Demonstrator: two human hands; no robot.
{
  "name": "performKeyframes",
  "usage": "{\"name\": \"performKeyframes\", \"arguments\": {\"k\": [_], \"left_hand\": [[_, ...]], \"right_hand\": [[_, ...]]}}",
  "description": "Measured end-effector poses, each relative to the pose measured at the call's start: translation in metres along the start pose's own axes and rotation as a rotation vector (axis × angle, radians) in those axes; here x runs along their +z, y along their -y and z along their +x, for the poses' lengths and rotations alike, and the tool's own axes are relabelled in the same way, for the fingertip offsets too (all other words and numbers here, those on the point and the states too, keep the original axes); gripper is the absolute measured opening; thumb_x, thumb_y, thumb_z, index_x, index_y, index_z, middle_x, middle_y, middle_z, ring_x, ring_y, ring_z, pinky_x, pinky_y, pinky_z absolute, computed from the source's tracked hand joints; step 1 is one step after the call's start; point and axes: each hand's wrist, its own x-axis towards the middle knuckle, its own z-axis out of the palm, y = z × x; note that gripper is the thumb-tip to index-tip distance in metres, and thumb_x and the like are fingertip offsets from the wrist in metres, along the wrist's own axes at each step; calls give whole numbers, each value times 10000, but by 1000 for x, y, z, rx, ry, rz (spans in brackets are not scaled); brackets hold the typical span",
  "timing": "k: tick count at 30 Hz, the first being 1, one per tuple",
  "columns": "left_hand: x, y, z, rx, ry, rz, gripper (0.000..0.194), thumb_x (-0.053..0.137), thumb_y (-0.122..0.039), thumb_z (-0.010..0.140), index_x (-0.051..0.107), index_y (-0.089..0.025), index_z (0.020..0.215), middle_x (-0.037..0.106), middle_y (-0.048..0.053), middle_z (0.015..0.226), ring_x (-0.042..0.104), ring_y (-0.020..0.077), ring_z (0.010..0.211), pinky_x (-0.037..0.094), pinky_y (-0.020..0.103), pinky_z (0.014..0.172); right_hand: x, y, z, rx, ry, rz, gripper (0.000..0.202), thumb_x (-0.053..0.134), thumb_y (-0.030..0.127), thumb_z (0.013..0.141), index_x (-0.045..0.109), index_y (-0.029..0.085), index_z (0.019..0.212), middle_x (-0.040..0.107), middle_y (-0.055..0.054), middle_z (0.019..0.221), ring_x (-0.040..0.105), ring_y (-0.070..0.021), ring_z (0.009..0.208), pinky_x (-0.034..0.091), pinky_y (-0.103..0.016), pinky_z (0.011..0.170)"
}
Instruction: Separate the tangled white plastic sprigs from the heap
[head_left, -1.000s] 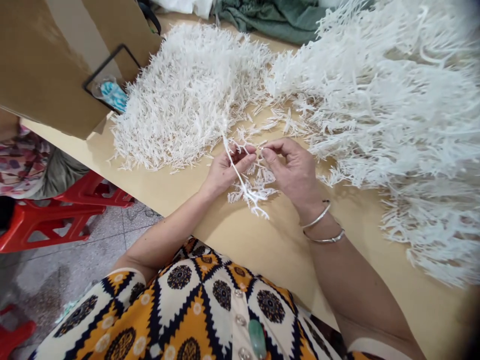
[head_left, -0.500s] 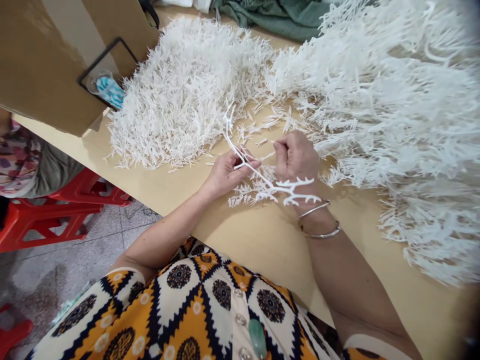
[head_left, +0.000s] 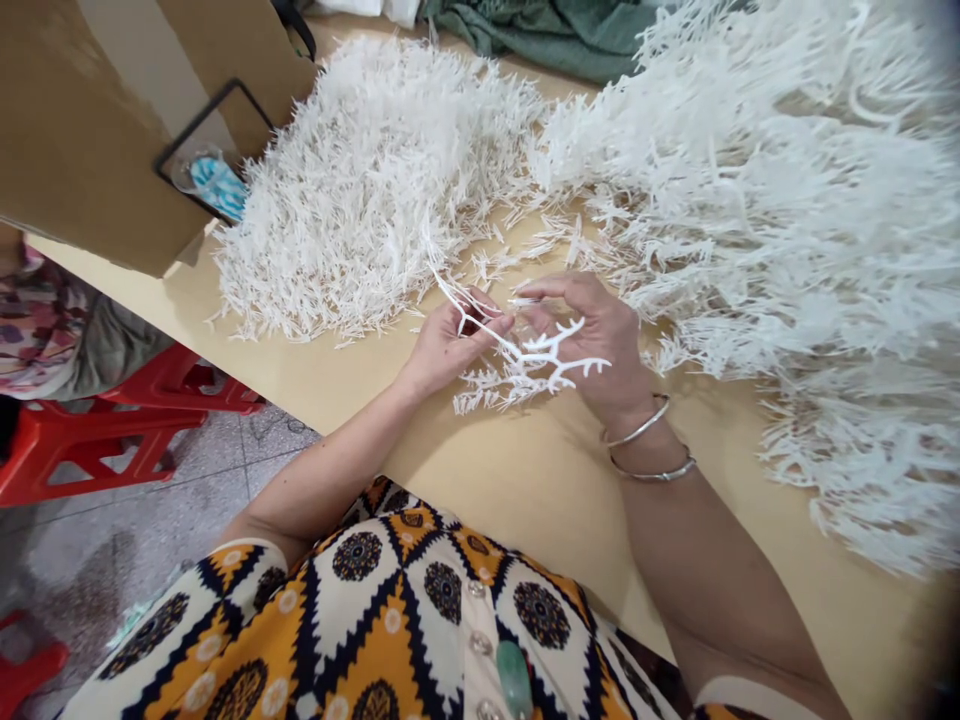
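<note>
A white plastic branch (head_left: pixel 551 362) with forked, twig-like ends is pinched between the thumb and fingers of my left hand (head_left: pixel 442 348). Its thin stem rises past the fingers to the upper left, and its forked end reaches right, in front of my right palm. My right hand (head_left: pixel 611 340) is beside it, fingers apart and index finger stretched toward the left hand. Small white tips show by that index fingertip; whether it touches them I cannot tell. Below the branch lies a small heap of white sprig pieces (head_left: pixel 480 392) on the table.
A dense pile of short white sprigs (head_left: pixel 375 190) covers the table (head_left: pixel 525 480) at back left. Longer white branches (head_left: pixel 780 230) heap up on the right. A cardboard box (head_left: pixel 112 130) stands at far left, green cloth (head_left: pixel 547 35) lies behind, and red stools (head_left: pixel 105 440) stand on the floor.
My right hand has opened from a pinch, its fingers now spread. The branch in my left hand has shifted left and turned a little.
</note>
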Motion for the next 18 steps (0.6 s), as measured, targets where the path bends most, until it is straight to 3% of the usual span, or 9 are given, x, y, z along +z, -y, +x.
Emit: {"name": "performKeyframes", "arguments": {"k": [3,7,9,13,18], "left_hand": [[0,-1,0,-14,-52,-17,509,930,-559,718,633,-194,914,612,-40,751,540,81,660,441,242,645],[2,-3,1,-29,-40,-41,602,974,-552,645,658,-199,1016,607,-45,768,526,78,674,440,236,655],[4,-4,1,-37,-23,-11,589,975,-562,633,671,-190,973,607,-43,746,507,75,657,410,230,625],[6,-6,1,-12,10,65,498,899,-613,725,690,-183,866,604,-35,710,489,80,641,395,240,610],[5,-6,0,89,23,162,453,745,-640,890,679,-193,928,644,-14,776,532,93,680,442,248,658]], "right_hand": [[6,0,-3,79,-53,34,83,688,342,1002,745,301,958,755,3,926,715,-204,896,584,-412,882],[15,6,-6,170,-48,155,81,674,325,987,707,268,940,729,20,879,684,-162,808,558,-348,781],[18,12,-6,217,-73,157,71,685,320,970,693,256,940,720,15,862,665,-157,777,535,-340,737],[17,19,-5,218,-99,30,146,641,361,1000,676,247,915,716,-12,857,662,-193,811,520,-391,777],[12,17,-5,113,-56,-158,160,602,355,1031,665,279,905,728,-22,888,644,-221,832,523,-421,826]]}}
